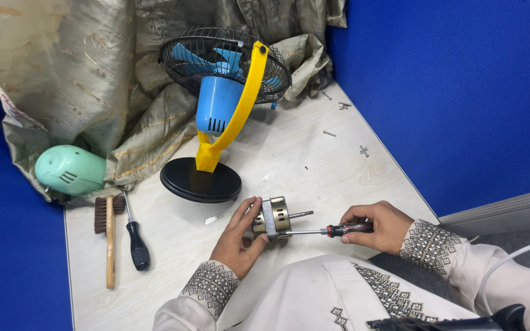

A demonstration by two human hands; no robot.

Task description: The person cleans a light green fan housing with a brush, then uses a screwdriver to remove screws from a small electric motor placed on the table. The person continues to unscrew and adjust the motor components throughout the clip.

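My left hand [238,236] grips a small brass-coloured fan motor [272,217] with a steel shaft sticking out to the right, resting on the pale wooden table [173,270]. My right hand [378,225] holds a screwdriver [321,232] with a red and black handle. Its thin shaft points left and its tip touches the motor's side near my left fingers.
A blue and yellow table fan [222,98] on a black round base stands behind the motor. A mint green motor cover [70,170], a wooden brush [108,236] and a black-handled screwdriver [135,236] lie at left. Loose screws [363,150] sit near the blue wall; crumpled beige cloth [62,67] fills the back.
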